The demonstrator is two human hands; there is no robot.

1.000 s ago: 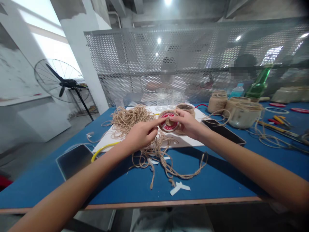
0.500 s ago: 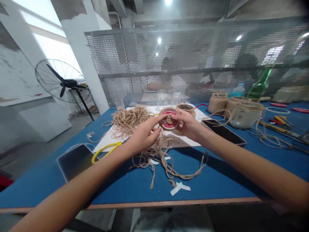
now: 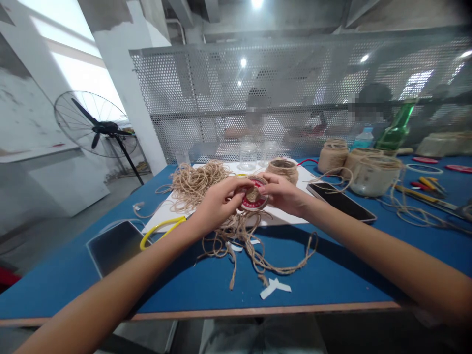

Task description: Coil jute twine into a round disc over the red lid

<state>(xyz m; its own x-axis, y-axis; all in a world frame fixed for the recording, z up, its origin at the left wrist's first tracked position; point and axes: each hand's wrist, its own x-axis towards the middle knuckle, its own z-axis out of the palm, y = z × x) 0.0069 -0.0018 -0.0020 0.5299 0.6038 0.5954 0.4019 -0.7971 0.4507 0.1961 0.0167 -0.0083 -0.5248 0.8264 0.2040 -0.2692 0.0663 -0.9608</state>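
Between both hands is a round lid-like disc point(image 3: 254, 195), red and white with lettering; twine lies at its centre and along its rim. My left hand point(image 3: 223, 200) grips the left edge, thumb and fingers closed on it. On the right edge, my right hand point(image 3: 283, 192) pinches the same disc, thumb across its face. Loose twine point(image 3: 243, 231) trails on the table below the hands, and a larger tangle of twine point(image 3: 199, 179) sits to the left. Behind my right hand stands a twine-wrapped jar point(image 3: 283, 168). Yellow-handled scissors point(image 3: 162, 228) lie partly hidden by my left forearm.
A tablet-like dark panel point(image 3: 120, 248) is at left, a phone-like slab point(image 3: 341, 202) at right. Several wrapped jars point(image 3: 333, 156), a green bottle point(image 3: 396, 128), pliers point(image 3: 427, 184) and a cutter point(image 3: 435, 201) stand or lie rightward. A perforated screen point(image 3: 206, 88) rises behind.
The disc has moved slightly left and down and tilted, with both hands still on it. The wrapped jar behind now shows more fully.
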